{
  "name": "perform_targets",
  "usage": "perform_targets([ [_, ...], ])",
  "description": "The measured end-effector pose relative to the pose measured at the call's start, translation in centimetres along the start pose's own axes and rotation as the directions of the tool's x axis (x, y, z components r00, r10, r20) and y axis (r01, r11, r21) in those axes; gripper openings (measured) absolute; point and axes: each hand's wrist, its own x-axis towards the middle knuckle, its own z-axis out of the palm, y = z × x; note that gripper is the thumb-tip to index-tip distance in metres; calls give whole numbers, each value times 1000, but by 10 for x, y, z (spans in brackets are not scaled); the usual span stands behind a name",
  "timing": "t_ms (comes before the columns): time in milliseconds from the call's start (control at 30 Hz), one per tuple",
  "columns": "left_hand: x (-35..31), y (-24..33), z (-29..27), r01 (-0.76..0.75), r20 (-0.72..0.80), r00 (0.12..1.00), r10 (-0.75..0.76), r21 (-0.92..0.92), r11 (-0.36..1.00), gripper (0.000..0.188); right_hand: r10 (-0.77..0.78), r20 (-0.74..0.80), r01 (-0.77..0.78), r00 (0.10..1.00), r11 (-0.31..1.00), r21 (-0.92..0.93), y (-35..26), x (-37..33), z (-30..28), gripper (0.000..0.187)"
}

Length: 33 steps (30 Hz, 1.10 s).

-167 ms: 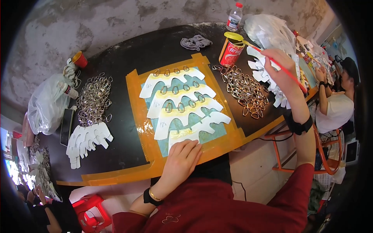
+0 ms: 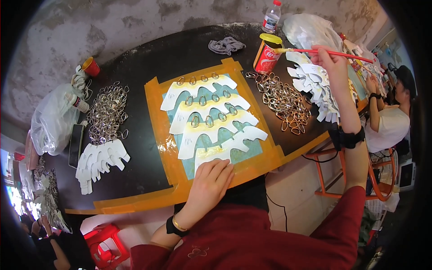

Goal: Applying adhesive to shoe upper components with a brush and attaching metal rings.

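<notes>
Dark surface (image 2: 135, 67): brush (image 2: 297, 50) reaching left from my right hand (image 2: 330, 58).
I see that hand pinched shut around the handle, long axis sideways, bristles by the red can (image 2: 265, 59); my left hand (image 2: 210, 177), nearer the front white piece (image 2: 215, 154), touches it, grip hidden.

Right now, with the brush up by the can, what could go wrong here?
The brush in your right hand is close to the rim of the open can; a knock might tip it. The brush's yellow tip could drip onto the metal rings lying near the can. Your left hand rests on the white piece nearest you, close to its yellow strip, so it might smear that or nudge the piece.
</notes>
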Motion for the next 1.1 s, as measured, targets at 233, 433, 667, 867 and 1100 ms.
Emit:
perform_targets([
  [233, 5, -2, 1, -1, 19, 1000, 1, -21, 1000, 27, 178, 313, -291, 933, -136, 947, 74, 5, -16, 35],
  [433, 6, -7, 1, 30, 30, 999, -29, -3, 1000, 27, 116, 75, -85, 990, 84, 993, 16, -80, 5, 36],
  [667, 4, -7, 1, 17, 54, 998, -15, -20, 1000, 30, 82, 16, -72, 997, 750, 658, -21, -227, 81, 27],
  [867, 4, -7, 2, 21, 61, 998, -21, -7, 1000, 31, -43, 124, -4, 991, 934, 358, -25, -250, 100, 18],
  [1100, 5, -7, 2, 29, 48, 998, -29, -4, 1000, 29, -118, 146, 69, 982, 951, 300, -27, -241, 95, 20],
])
